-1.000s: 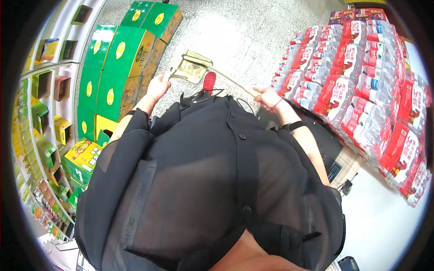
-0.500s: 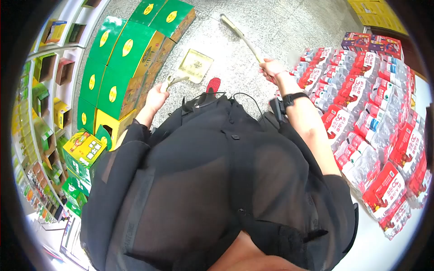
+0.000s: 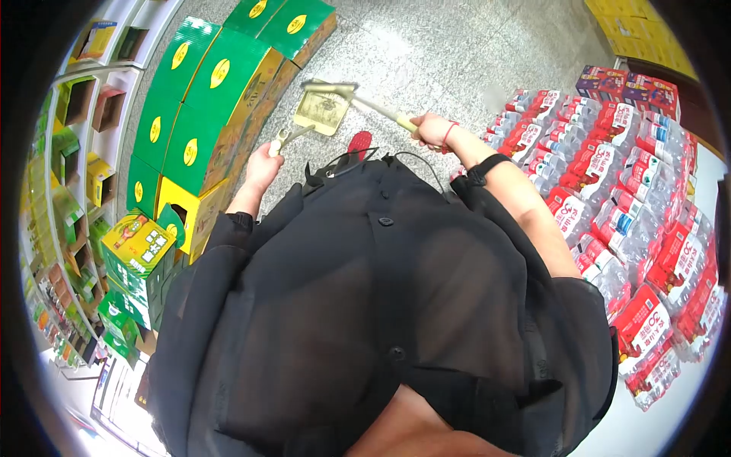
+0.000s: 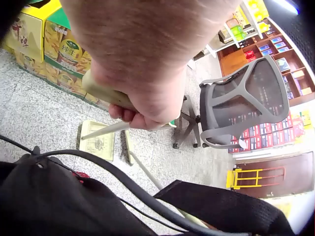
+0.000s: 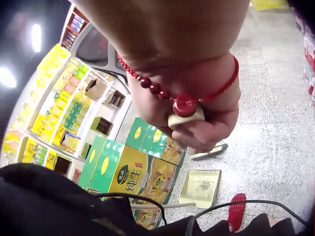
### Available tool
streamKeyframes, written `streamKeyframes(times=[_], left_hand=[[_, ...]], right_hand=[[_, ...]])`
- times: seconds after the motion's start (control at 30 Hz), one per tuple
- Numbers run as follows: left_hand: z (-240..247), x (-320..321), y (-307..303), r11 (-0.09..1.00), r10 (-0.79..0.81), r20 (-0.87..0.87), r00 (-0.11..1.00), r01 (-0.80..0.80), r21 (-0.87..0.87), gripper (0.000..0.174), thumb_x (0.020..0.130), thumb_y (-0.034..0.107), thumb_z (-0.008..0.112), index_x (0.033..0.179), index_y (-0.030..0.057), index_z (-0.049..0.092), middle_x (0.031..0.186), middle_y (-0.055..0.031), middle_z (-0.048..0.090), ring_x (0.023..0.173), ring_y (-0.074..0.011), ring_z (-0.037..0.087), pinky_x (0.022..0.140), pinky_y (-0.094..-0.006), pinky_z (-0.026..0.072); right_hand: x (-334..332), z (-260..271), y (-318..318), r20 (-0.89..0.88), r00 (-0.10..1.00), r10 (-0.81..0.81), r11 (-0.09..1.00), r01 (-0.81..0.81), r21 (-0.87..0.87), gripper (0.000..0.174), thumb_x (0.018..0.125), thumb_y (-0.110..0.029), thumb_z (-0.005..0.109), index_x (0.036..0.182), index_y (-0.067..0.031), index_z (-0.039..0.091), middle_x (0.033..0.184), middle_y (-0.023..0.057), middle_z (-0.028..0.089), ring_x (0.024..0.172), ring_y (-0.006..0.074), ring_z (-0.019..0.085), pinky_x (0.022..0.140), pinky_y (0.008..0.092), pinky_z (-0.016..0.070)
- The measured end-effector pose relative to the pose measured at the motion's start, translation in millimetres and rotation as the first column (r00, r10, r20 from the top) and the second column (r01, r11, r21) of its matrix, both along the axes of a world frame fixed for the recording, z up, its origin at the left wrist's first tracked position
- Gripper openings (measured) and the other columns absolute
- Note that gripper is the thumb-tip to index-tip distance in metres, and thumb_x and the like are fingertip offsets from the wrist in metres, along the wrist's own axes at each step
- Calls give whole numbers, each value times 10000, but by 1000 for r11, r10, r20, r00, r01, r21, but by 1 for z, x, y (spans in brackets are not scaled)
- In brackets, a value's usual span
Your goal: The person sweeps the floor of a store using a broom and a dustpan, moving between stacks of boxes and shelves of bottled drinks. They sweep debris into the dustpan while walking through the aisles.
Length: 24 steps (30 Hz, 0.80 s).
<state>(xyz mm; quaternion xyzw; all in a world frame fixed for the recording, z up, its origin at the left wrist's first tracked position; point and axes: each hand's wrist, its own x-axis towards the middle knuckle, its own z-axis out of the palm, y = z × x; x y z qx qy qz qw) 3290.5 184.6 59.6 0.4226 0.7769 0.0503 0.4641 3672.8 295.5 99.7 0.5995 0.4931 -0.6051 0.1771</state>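
Note:
My left hand (image 3: 263, 166) grips the upper end of a long-handled dustpan's pale handle (image 4: 107, 93). The cream dustpan (image 3: 318, 120) rests on the floor ahead, its ribbed inside facing up. In my right hand (image 3: 434, 131) is the broom's handle (image 3: 381, 111), fingers curled round its end in the right wrist view. The narrow broom head (image 3: 329, 87) overlaps the pan's far edge in the head view. From the left wrist, the broom head (image 4: 129, 147) shows just beside the pan. A red bracelet (image 5: 184, 104) circles the right wrist.
Green and yellow cartons (image 3: 199, 84) are stacked at left, before product shelves (image 3: 80, 152). Shrink-wrapped bottle packs (image 3: 601, 160) stand at right. A red shoe (image 3: 360, 142) is close to the dustpan. A grey office chair (image 4: 243, 103) and dangling black cables (image 4: 118, 172) also show.
Half a second ago the broom reached far out over the floor; its head has since come back left to the pan. My right hand moved slightly left. The left hand kept its hold.

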Motion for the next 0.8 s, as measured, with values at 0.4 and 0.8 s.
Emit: streamKeyframes(times=[0.4, 0.8], left_hand=[[-10, 7, 14, 997, 68, 89, 994, -70, 14, 329, 683, 143, 574, 1005, 78, 598, 720, -84, 619, 629, -173, 595, 613, -325, 455], [-5, 20, 23, 996, 93, 84, 992, -93, -3, 327, 676, 126, 571, 996, 58, 591, 723, -81, 615, 614, -170, 591, 591, -316, 462]], right_hand=[[83, 50, -22, -115, 835, -538, 840, 521, -149, 558, 801, -69, 541, 1334, -88, 376, 617, -17, 503, 377, 35, 326, 330, 204, 227], [94, -24, 78, -118, 566, -816, 574, 817, -50, 216, 856, -122, 509, 1053, -35, 483, 648, 44, 520, 418, 86, 423, 320, 214, 305]])
